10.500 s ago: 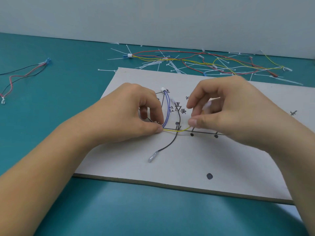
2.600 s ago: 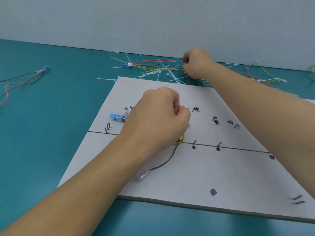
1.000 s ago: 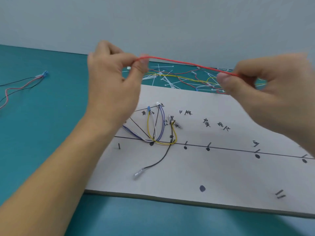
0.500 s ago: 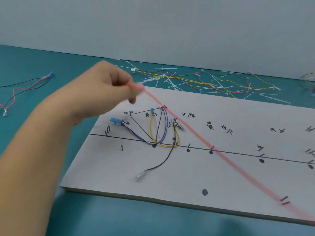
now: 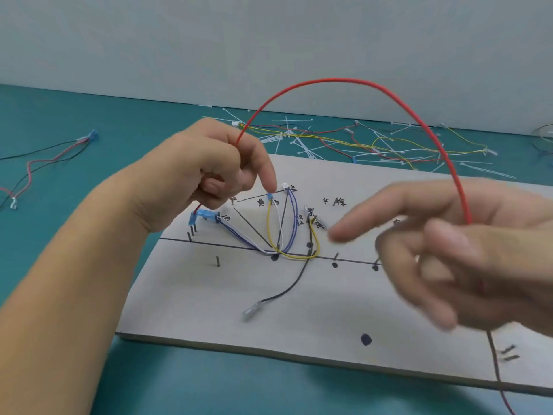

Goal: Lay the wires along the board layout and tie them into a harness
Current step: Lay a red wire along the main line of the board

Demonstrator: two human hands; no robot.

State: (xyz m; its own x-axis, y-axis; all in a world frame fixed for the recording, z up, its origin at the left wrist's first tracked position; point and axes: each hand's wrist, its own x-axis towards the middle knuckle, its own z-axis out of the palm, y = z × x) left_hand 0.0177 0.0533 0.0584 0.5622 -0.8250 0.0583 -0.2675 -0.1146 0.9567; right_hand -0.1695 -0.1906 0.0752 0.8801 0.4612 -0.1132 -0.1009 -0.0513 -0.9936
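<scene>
Over one board [image 5: 299,310], two hands share one red wire [image 5: 329,80]: left hand [image 5: 209,172] pinching, blurred right hand [image 5: 463,259] seemingly gripping.

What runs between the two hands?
Head view: a thin red wire arches from the left hand up and over to the right hand, above the grey layout board.

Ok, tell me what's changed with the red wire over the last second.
It was taut between both hands above the board; now the red wire bows into a high arch. The left hand has dropped toward the board's left end, still pinching it; the far side runs into the blurred right hand. The laid wires stayed put.
</scene>
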